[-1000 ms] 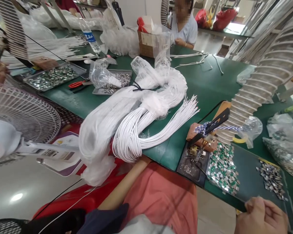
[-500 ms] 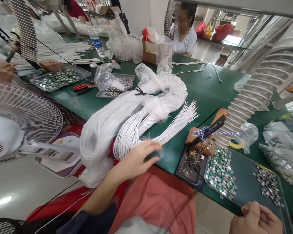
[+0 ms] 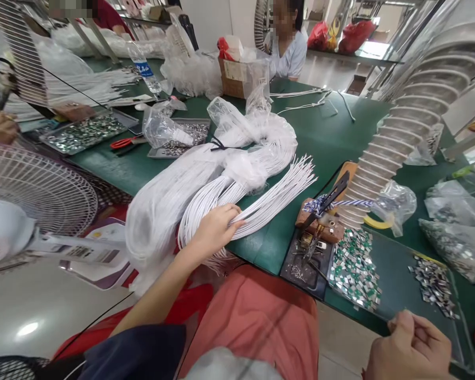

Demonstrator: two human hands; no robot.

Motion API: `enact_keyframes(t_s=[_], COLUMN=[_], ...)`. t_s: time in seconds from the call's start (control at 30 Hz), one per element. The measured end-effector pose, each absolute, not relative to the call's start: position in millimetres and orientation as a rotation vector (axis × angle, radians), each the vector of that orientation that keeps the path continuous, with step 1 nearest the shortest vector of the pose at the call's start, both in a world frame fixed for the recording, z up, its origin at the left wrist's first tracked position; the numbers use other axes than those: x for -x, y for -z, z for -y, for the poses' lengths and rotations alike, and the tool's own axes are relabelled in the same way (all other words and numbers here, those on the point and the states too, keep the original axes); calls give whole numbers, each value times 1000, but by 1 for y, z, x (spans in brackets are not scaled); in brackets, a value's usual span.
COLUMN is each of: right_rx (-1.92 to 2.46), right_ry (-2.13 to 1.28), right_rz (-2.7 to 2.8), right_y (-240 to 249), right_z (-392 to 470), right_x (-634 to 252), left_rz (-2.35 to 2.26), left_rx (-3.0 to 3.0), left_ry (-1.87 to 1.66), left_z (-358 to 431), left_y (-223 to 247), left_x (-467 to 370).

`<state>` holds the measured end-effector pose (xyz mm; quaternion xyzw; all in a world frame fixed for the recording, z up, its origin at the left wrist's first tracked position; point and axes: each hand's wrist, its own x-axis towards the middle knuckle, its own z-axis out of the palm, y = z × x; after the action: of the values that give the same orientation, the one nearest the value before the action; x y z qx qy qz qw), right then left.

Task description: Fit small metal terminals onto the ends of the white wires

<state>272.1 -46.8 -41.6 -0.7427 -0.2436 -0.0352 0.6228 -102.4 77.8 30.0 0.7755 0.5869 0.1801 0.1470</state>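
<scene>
My left hand (image 3: 216, 228) is closed on a few strands at the edge of a bundle of white cables (image 3: 273, 203), near the front edge of the green table. The cables loop to the left, partly wrapped in clear plastic (image 3: 162, 195) and tied with a black tie (image 3: 221, 144). At the lower right, my right hand (image 3: 414, 343) has its fingers curled together beside the tray of small parts (image 3: 399, 274); whatever it may hold is hidden. Small green and silver pieces (image 3: 356, 269) lie on that tray.
A soldering stand (image 3: 320, 227) sits right of the cables, under a ribbed duct (image 3: 415, 105). A fan (image 3: 35, 190) stands at the left. Farther back are a bottle (image 3: 144, 68), a cardboard box (image 3: 233, 78) and a person (image 3: 288, 50). Another person's hand (image 3: 0, 126) is far left.
My left hand has gone from open above the cables to closed on some strands, slightly left of before. My right hand stays low and curled. The view has shifted slightly.
</scene>
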Motion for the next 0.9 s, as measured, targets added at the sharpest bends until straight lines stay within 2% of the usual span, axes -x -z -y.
enact_keyframes(t_s=[0.17,0.5,0.77,0.9], right_rx=[1715,1741,1738,1767], right_ry=[48,45,31,30], right_rz=[552,526,534,536], right_y=[39,42,42,45], right_z=[46,49,51,52], right_x=[-269,-265,-265,-266], left_rz=[-1587,-1653,-1442,-1508], left_rx=[-2452,-2448,-2513,-2506], left_ry=[-201,-348,-115,-114], left_z=[-81,-78,-81,-77], left_y=[-29,-22,-36,-42], left_x=[109,112,121,121])
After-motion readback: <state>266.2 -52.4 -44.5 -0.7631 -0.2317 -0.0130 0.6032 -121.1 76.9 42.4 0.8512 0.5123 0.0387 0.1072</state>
